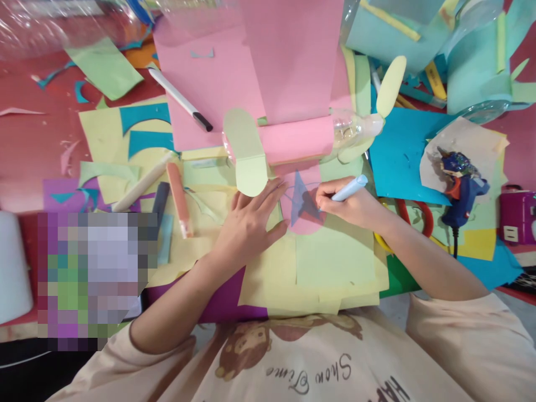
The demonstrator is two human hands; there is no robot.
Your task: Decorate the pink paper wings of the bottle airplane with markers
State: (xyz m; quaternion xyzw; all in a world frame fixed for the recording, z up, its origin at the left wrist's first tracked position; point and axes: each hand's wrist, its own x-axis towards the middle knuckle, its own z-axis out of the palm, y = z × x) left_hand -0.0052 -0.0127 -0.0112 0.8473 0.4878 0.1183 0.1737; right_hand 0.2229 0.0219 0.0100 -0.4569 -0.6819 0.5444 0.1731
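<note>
A light blue marker (350, 188) is held in my right hand (354, 207), with its lower end against a pink paper piece (307, 224). On that pink piece is a blue pointed, star-like shape (302, 202). My left hand (251, 220) lies flat with its fingers spread, its fingertips at the left edge of the pink piece. Just beyond both hands rests a clear plastic bottle (349, 129) on its side, wrapped in pink paper (297, 139). Pale green rounded strips (251, 174) are attached to or lying against the bottle.
Layered yellow paper sheets (276, 285) lie under my hands. Red-handled scissors (425, 218) are partly under my right forearm. Further right sits a blue glue gun (464, 198). A white marker (180, 97), an orange marker (178, 195) and paper scraps lie to the left.
</note>
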